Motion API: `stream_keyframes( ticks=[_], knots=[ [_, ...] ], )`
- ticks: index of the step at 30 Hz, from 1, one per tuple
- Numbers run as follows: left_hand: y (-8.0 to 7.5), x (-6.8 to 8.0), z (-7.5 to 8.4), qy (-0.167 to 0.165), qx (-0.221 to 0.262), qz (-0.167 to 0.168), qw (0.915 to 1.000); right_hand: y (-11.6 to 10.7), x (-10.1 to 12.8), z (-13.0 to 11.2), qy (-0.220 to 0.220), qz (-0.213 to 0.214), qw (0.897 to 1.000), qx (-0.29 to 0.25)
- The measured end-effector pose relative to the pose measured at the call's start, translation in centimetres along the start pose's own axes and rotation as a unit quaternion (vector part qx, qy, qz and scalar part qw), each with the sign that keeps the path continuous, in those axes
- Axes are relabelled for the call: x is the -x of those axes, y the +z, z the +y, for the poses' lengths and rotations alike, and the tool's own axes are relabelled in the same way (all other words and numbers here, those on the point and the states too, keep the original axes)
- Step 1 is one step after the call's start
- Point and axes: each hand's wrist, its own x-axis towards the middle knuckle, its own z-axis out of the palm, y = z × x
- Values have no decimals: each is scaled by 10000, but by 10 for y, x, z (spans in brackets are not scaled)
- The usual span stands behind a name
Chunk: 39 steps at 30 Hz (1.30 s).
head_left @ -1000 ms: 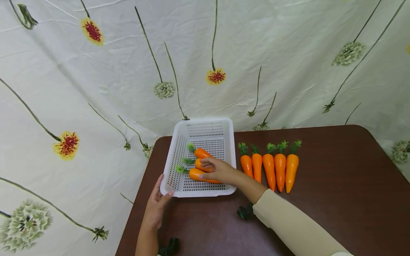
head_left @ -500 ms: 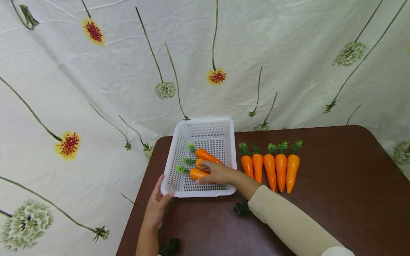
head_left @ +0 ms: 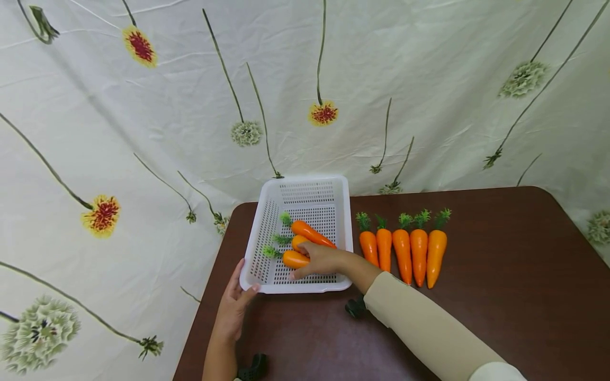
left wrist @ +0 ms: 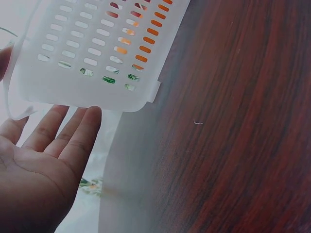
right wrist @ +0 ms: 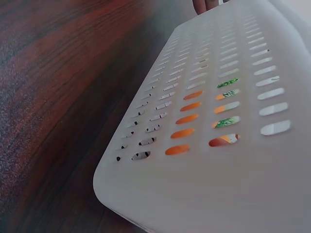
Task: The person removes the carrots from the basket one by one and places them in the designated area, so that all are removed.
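Observation:
A white perforated plastic basket (head_left: 259,227) stands at the back of the table, with three orange carrots with green tops lying inside. My left hand (head_left: 231,312) grips its near left corner, thumb over the rim; the left wrist view shows fingers (left wrist: 80,136) against its outer wall. My right hand (head_left: 324,259) reaches over the right wall, thumb and fingers spread wide around the nearest carrot (head_left: 294,259). The fingertips overlap the middle carrot (head_left: 299,243), while the farthest carrot (head_left: 310,231) shows almost fully. Both nearer carrots are partly hidden by that hand.
Several more carrots (head_left: 401,254) lie in a row on the dark brown table (head_left: 505,264), right of the basket, tops pointing away. My right forearm crosses in front of their tips. Behind the table hangs a white flower-printed cloth (head_left: 429,69).
My right hand has drawn slightly toward me, and its thumb has moved from on top of the nearest carrot to its near side. More of the farthest carrot shows. The left hand stays put.

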Motion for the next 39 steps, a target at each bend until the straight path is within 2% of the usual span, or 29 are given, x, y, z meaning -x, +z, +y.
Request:
stream_keyframes(
  ticks=[12,20,28,39],
  knots=[
    [0,0,0,40,-29,-44,10000,0,-5,-1,182,-462,9988,-10],
    [1,0,-1,215,74,-94,9997,1,-7,-2,311,-653,9972,-199],
    [0,1,-1,34,71,-22,10000,4,-7,0,409,-909,9922,-753],
    [0,1,-1,-27,-38,30,10000,4,-8,1,344,-1094,9898,-842]
  ],
)
